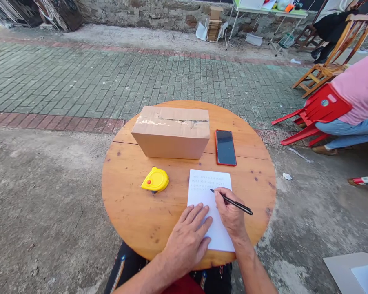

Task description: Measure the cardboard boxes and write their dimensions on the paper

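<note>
A sheet of white paper [214, 241] lies near the front edge of the round wooden table [135, 216], with several lines of handwriting across its upper part. My right hand [231, 212] grips a black pen [239, 205], its tip at the end of the lowest written line. Flat on the paper's left edge rests my left hand [188, 237], fingers stretched out and holding nothing. To the left of the paper is a yellow tape measure [156, 179]. Behind these stands a closed cardboard box [173, 143], and a red-cased phone [226, 148] lies to its right.
On the right, a person in a pink top [360, 87] sits on a red plastic chair [327, 106]. Beyond are a wooden chair [340, 61] and a folding table [276, 11] along the stone wall. A cardboard sheet [340, 267] shows at lower right.
</note>
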A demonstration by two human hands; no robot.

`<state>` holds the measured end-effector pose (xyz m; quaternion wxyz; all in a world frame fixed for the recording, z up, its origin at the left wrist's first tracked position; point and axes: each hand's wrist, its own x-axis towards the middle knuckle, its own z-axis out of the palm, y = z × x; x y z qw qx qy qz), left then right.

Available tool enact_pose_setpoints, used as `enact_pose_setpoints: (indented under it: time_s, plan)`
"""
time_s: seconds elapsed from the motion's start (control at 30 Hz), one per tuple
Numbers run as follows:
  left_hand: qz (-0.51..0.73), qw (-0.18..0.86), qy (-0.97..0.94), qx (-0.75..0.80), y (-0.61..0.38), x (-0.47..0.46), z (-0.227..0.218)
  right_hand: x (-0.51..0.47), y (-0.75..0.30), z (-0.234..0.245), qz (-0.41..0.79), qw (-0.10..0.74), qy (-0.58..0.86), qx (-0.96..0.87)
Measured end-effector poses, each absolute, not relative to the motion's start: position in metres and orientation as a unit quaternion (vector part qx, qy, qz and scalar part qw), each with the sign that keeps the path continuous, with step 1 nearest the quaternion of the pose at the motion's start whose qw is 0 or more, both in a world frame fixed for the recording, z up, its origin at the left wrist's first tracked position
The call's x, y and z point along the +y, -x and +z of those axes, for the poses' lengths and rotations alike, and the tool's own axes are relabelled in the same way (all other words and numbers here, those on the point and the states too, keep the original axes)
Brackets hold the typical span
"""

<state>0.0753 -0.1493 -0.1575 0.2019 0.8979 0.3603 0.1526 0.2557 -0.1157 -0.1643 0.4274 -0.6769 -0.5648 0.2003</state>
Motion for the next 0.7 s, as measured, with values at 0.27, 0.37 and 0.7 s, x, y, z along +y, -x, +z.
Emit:
enact_pose_setpoints:
  time_s: [0.27,0.37,0.7]
  plan:
    - [0.156,0.198,-0.898,0.362,-0.0755,-0.1504,-0.158,-0.1135,-0.2542,-0.1612,0.17,0.419,0.671,-0.587]
    - [0.155,0.198,-0.898,0.362,-0.0755,-0.1503,-0.1583,-0.1133,-0.2541,-0.1604,0.164,0.42,0.667,-0.592]
    - [0.155,0.203,-0.896,0.362,-0.0753,-0.1503,-0.1582,-0.1121,-0.2532,-0.1558,0.156,0.415,0.664,-0.602]
